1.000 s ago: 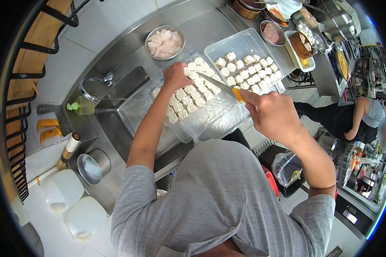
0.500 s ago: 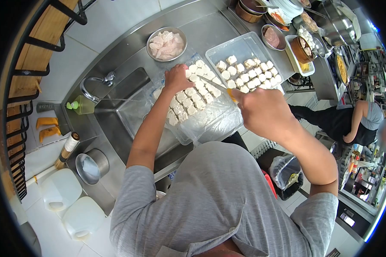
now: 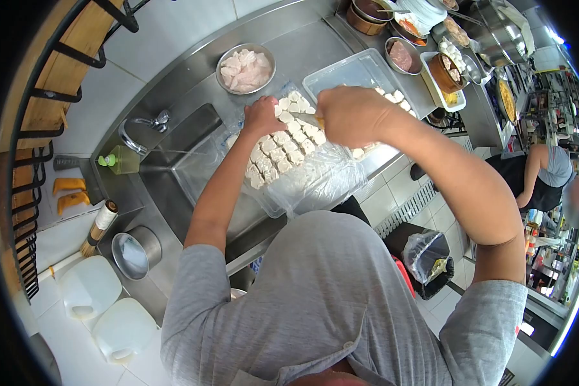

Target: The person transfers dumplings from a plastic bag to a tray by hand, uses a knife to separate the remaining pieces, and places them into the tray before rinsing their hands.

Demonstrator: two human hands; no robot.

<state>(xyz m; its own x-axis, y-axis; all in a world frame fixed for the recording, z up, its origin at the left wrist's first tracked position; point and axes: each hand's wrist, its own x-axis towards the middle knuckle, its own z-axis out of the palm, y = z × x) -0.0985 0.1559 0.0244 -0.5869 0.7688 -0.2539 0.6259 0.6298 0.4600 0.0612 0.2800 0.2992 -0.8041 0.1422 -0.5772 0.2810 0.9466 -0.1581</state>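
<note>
My right hand [image 3: 354, 117] is closed around the yellow handle of a knife. The knife's blade [image 3: 303, 118] points left, its tip among rows of white, round-topped food pieces [image 3: 275, 154] on a plastic-covered tray. At the upper left of these rows, my left hand [image 3: 262, 117] has its fingers and thumb bent around a white piece [image 3: 277, 110]. Crumpled clear plastic [image 3: 318, 183] covers the near right part of that tray. Beyond my right hand lies a clear plastic container [image 3: 321, 80] of similar white pieces, partly hidden by my hand and forearm.
A metal bowl of pale meat slices [image 3: 246, 69] stands behind the tray. To the left are the sink [image 3: 174, 177], its faucet [image 3: 132, 132] and a soap bottle [image 3: 123, 159]. A lined bin [image 3: 424, 257] sits low at right. Another person [image 3: 543, 174] stands farther right.
My right hand has moved left with the knife, bringing it over the clear container's pieces. My left hand stays at nearly the same spot. The other person has shifted slightly.
</note>
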